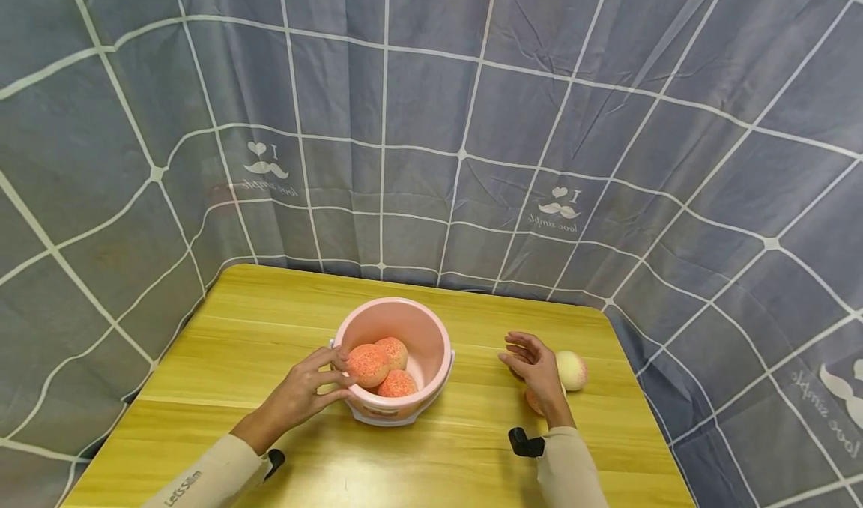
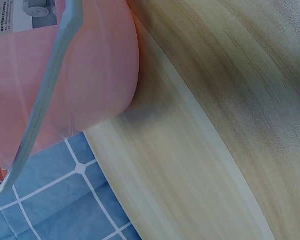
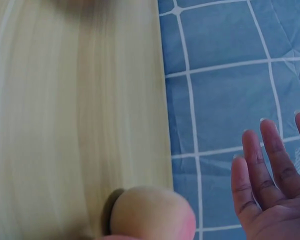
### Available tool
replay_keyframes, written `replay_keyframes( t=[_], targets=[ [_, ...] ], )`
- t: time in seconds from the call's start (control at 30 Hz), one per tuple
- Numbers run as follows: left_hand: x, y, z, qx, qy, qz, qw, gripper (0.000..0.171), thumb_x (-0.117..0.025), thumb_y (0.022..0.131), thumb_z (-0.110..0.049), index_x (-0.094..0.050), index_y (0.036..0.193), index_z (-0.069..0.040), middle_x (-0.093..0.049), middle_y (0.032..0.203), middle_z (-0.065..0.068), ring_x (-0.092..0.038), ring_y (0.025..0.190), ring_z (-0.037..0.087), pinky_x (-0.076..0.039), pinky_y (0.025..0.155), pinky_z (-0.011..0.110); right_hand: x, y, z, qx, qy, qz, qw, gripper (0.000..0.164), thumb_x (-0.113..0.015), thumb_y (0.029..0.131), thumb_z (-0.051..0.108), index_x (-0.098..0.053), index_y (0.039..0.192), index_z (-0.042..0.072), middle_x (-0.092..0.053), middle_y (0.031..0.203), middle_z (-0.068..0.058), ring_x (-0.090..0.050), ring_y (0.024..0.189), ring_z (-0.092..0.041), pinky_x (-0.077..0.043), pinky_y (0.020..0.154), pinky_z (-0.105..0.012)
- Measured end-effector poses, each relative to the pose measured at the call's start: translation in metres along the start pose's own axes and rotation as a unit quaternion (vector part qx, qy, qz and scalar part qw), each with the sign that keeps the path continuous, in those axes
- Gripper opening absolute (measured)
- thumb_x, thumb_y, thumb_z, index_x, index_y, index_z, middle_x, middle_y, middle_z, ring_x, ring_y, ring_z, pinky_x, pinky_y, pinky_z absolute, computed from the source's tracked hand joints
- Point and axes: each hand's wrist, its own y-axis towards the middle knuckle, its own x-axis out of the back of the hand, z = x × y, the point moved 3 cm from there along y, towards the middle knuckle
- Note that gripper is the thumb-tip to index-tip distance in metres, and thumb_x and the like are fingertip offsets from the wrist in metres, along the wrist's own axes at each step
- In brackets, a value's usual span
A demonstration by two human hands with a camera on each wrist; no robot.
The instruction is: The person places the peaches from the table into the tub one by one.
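Note:
A pink bucket point(image 1: 426, 321) stands upright on the table with three orange-speckled, peach-like fruits point(image 1: 368, 366) inside. My left hand point(image 1: 306, 388) is at its left rim, fingers over the edge beside the uppermost fruit and thumb low on the outside. The bucket's side and pale handle point(image 2: 46, 100) show in the left wrist view; the left hand does not. My right hand point(image 1: 537, 369) is over the table with fingers extended and apart. Next to it lies a cream peach point(image 1: 571, 371) with a pink blush. Another orange one point(image 1: 534, 401) is partly hidden beneath that hand.
The yellow wood-grain table point(image 1: 270, 328) has rounded far corners. A grey-blue curtain point(image 1: 431, 118) with white grid lines hangs close around its back and sides. A black wrist mount point(image 1: 526, 443) sits by the right sleeve.

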Motion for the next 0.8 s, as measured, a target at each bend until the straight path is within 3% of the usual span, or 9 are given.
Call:
replay_keyframes(
  t=[0.1,0.37,0.63,0.8],
  targets=[
    [0.000,0.000,0.000,0.000,0.002,-0.001,1.0000,0.034,-0.056,0.090,-0.041,-0.074,0.080,-0.013,-0.062,0.092,0.004,-0.062,0.095,0.031,-0.035,0.112,0.016,0.005,-0.002,-0.004,-0.005,-0.016,-0.008,1.000,0.050,-0.074,0.084,0.005,-0.054,0.129,-0.003,-0.055,0.129,-0.023,-0.051,0.120,-0.037,-0.050,0.095,-0.017],
    [0.001,-0.001,0.000,0.016,-0.001,0.008,0.9998,0.021,-0.068,0.083,-0.033,-0.075,0.081,-0.014,-0.061,0.092,0.000,-0.061,0.099,0.035,-0.035,0.113,0.018,0.019,-0.006,-0.015,-0.009,-0.036,-0.039,0.999,0.049,-0.074,0.084,0.003,-0.054,0.128,-0.003,-0.054,0.130,-0.024,-0.053,0.118,-0.030,-0.050,0.096,-0.018],
    [0.001,0.000,0.000,0.012,0.002,0.008,0.9999,0.024,-0.065,0.085,-0.035,-0.075,0.082,-0.014,-0.062,0.092,0.001,-0.062,0.099,0.034,-0.042,0.110,0.026,0.033,-0.016,-0.027,-0.021,-0.033,-0.048,0.998,0.050,-0.070,0.087,0.001,-0.050,0.132,-0.004,-0.050,0.134,-0.024,-0.047,0.123,-0.032,-0.039,0.110,-0.048],
    [0.002,0.001,0.000,0.010,0.004,0.008,0.9999,0.027,-0.063,0.087,-0.037,-0.075,0.082,-0.014,-0.062,0.092,0.000,-0.062,0.099,0.035,-0.045,0.108,0.028,0.041,-0.019,-0.037,-0.023,-0.027,-0.061,0.998,0.049,-0.069,0.088,0.001,-0.049,0.132,-0.005,-0.048,0.135,-0.023,-0.045,0.123,-0.029,-0.036,0.113,-0.049]
  ],
)
